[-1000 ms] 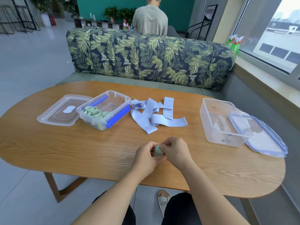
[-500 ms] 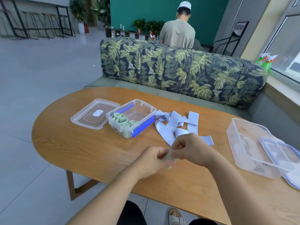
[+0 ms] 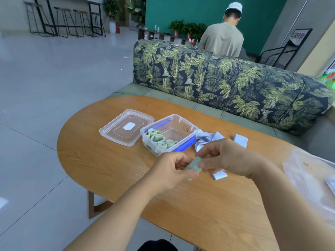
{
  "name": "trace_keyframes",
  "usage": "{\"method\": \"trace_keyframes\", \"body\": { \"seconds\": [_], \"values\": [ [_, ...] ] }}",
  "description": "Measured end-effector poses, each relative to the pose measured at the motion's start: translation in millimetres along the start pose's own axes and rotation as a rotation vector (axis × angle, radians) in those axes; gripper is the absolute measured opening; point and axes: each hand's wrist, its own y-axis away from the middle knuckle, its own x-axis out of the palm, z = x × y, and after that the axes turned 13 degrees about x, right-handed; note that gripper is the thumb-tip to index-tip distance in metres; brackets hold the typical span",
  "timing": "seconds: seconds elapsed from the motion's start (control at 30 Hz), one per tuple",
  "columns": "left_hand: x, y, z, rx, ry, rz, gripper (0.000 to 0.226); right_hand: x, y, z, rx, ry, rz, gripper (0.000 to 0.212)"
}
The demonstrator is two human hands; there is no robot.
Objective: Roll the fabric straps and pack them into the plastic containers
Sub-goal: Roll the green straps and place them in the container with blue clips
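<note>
Both hands hold a rolled pale green strap [image 3: 194, 165] above the wooden table [image 3: 116, 165]. My left hand [image 3: 171, 173] grips it from the left and my right hand [image 3: 228, 158] pinches its right end. Just beyond them stands an open clear container [image 3: 188, 128] with blue clips, holding several rolled green straps [image 3: 159, 139] in its near left part. Loose light blue straps [image 3: 204, 140] lie right of it, partly hidden by my right hand. A second clear container [image 3: 308, 171] shows blurred at the right edge.
A clear lid [image 3: 126, 127] lies flat left of the container. A leaf-patterned sofa [image 3: 226, 80] runs along the table's far side, and a person stands behind it, facing away. The table's left end curves off over tiled floor [image 3: 45, 105].
My view has swung left and closer to the left container. Both hands have lifted the green roll off the table and carried it toward that container.
</note>
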Motion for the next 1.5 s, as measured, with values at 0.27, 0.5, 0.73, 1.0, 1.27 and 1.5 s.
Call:
{"method": "trace_keyframes", "body": {
  "seconds": [0.27,0.5,0.73,1.0,1.27,1.5],
  "values": [
    [-37.8,-21.6,1.3,0.041,-0.062,-0.158,0.029,-1.3,-33.2,46.1,-0.151,0.088,0.046,0.022],
    [-71.8,-59.6,5.1,-0.016,-0.15,-0.153,0.035,-22.0,-83.4,70.3,-0.209,0.146,-0.044,0.027],
    [-98.6,-79.4,30.8,-0.101,-0.658,-0.432,0.019,-29.1,-155.1,69.1,-0.171,0.446,-0.245,0.027],
    [-86.7,-85.5,43.5,-0.184,-0.935,-0.306,0.021,10.7,-203.2,65.7,-0.137,0.59,-0.162,0.03],
    [-78.7,-90.7,49.3,-0.276,-1.043,-0.236,0.043,21.9,-203.0,74.4,-0.079,0.646,-0.046,0.027],
    [-79.4,-92.5,47.1,-0.296,-1.037,-0.218,0.045,29.3,-202.8,83.5,-0.002,0.653,-0.031,0.014]
  ]
}}
